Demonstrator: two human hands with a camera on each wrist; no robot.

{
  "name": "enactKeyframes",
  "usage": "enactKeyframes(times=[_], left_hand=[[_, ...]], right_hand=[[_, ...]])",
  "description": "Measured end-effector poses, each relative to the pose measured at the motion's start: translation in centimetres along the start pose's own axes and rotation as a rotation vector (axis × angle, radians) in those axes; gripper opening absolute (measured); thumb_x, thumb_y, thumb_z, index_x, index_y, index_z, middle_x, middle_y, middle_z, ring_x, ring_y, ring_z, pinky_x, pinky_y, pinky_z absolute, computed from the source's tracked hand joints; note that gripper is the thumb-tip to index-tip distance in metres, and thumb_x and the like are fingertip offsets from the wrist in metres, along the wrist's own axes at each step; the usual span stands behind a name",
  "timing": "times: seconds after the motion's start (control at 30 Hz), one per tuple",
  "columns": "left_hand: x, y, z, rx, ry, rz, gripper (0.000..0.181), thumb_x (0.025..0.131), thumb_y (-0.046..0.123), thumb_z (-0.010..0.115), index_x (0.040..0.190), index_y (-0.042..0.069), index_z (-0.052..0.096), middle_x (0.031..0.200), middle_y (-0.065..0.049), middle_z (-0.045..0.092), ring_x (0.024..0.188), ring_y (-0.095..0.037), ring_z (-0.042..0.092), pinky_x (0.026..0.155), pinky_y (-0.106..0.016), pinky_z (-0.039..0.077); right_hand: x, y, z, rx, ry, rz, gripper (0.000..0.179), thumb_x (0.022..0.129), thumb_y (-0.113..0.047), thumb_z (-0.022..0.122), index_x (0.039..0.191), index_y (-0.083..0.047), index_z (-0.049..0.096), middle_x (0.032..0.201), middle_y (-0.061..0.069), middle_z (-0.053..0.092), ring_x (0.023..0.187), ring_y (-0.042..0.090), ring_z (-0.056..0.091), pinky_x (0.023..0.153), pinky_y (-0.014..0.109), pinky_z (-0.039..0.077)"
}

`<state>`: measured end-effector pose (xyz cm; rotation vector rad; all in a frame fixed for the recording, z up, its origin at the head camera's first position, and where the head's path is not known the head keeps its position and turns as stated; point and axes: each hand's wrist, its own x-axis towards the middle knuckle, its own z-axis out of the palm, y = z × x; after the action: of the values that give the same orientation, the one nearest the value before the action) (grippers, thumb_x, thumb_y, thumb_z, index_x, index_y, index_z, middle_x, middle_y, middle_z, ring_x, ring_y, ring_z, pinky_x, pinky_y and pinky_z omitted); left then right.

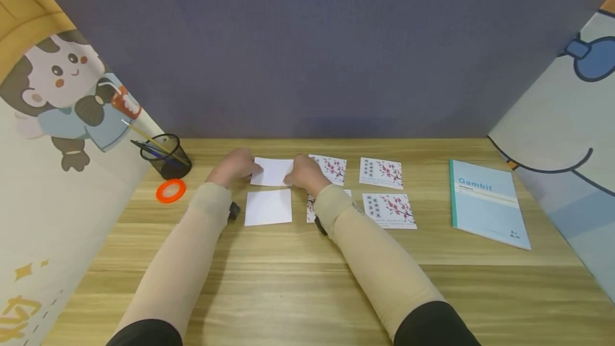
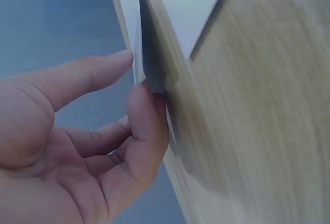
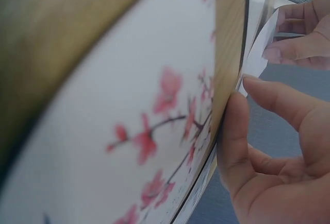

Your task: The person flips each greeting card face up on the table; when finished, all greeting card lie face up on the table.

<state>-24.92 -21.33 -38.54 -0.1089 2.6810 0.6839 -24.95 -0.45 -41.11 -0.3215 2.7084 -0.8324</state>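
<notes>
Between my two hands is a blank white card (image 1: 271,172), in the upper row at the left. My left hand (image 1: 235,166) pinches its left edge between thumb and forefinger; the left wrist view shows the card (image 2: 133,26) tilted up off the wood. On the opposite edge my right hand (image 1: 306,173) pinches it with thumb and forefinger. Another plain white card (image 1: 268,207) lies just below. Right of my right hand lies a card printed with red blossoms (image 1: 334,168); a second blossom card (image 1: 310,208) is partly hidden under my right wrist.
Two more blossom cards (image 1: 381,173) lie further right, one above the other. A Gambit notebook (image 1: 490,202) is at the far right. On the left stand a black mesh pen cup (image 1: 168,158) and an orange tape ring (image 1: 171,190). A grey panel (image 1: 317,57) closes off the back.
</notes>
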Motion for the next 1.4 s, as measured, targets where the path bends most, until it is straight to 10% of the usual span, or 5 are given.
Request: enactKeyframes(times=[0.73, 1.4], left_hand=[[-0.4, -0.8, -0.3, -0.198, -0.070, 0.047, 0.034, 0.087, -0.004, 0.051, 0.066, 0.016, 0.034, 0.056, 0.005, 0.036, 0.056, -0.012, 0.030, 0.064, -0.030, 0.033], [-0.1, -1.2, -0.2, -0.213, -0.062, 0.059, 0.031, 0.090, -0.003, 0.050, 0.070, 0.014, 0.035, 0.056, 0.005, 0.038, 0.055, -0.011, 0.033, 0.061, -0.028, 0.035]], right_hand=[[0.2, 0.5, -0.2, 0.060, -0.046, 0.004, 0.010, 0.095, -0.011, 0.065, 0.087, -0.007, 0.060, 0.072, 0.003, 0.059, 0.057, 0.015, 0.048, 0.056, 0.028, 0.045], [1.2, 0.6, -0.2, 0.042, -0.085, 0.025, 0.036, 0.096, -0.009, 0.056, 0.060, -0.015, 0.049, 0.052, -0.002, 0.047, 0.047, 0.014, 0.040, 0.058, 0.030, 0.044]])
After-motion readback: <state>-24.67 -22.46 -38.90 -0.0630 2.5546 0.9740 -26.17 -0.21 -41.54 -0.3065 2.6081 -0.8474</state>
